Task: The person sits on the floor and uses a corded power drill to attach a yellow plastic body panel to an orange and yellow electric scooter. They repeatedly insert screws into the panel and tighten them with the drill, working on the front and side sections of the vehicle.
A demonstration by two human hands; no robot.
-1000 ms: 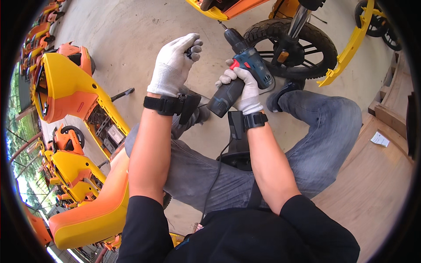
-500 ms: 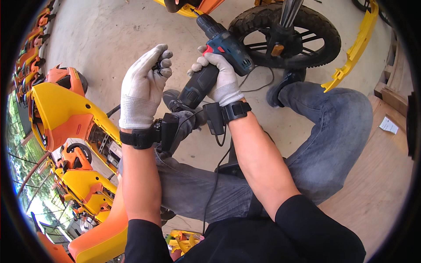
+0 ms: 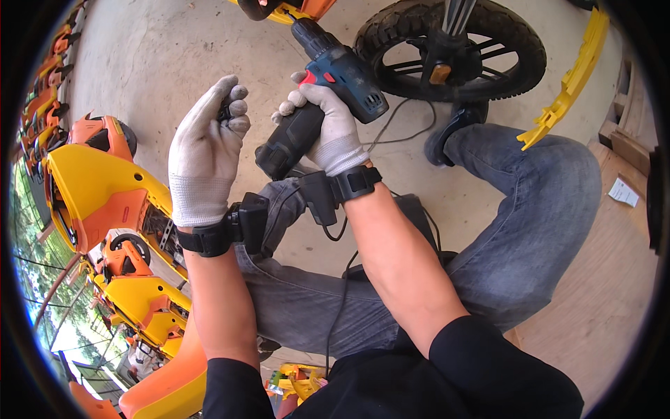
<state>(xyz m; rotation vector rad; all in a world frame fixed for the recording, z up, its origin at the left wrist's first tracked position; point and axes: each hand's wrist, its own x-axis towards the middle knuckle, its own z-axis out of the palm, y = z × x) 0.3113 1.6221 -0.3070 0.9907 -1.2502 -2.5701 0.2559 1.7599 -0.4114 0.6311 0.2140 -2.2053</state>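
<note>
Leftward in view since the earlier frames go both gloved hands and a power drill, though part of that shift may be the camera's own turn. Gripped firmly by the pistol handle, the drill sits in the right hand, a finger by its red switch, its nose pointing ahead and to the left. Just left of that grip, the left hand is half curled, fingers closed around a small dark piece, mostly hidden and too small to identify.

Beyond the drill's nose, the edge of a yellow panel shows at the top of the view; whether the two touch cannot be told. The shift appears to leave the tool in a working hold, front end toward the panel and body drawn clear of the wheel, which stands ahead and right of the grip.

Farther right hangs a curved yellow strip. Behind the right hand, a cable loops across the floor. Well left of both hands stands a yellow-and-orange vehicle body.
</note>
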